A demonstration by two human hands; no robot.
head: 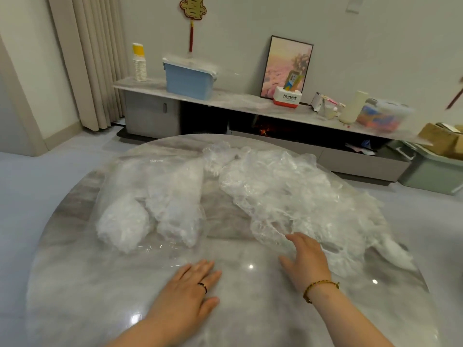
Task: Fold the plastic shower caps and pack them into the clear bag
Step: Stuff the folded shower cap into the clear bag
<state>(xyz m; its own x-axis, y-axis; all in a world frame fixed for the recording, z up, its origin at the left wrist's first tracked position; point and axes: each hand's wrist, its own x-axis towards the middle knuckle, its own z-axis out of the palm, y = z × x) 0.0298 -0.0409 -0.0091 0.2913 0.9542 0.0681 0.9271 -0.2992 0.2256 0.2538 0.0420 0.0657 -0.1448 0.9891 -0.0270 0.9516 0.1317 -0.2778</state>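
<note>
A clear bag (155, 196) lies on the left of the round marble table (250, 309), with folded white shower caps bunched inside it (122, 226). A loose heap of crumpled clear shower caps (288, 194) spreads across the table's right half. My left hand (188, 286) lies flat with straight fingers near the bag's transparent front edge; whether it touches the plastic I cannot tell. My right hand (305, 259), with a braided bracelet on the wrist, reaches with spread fingers to the near edge of the loose heap and holds nothing.
Beyond the table runs a long low cabinet (238, 101) with a blue bin (188, 78), stacked paper cups (139, 63), a framed picture (285, 68) and boxes. Curtains hang at the far left. A green-grey crate (431, 171) sits on the floor at the right.
</note>
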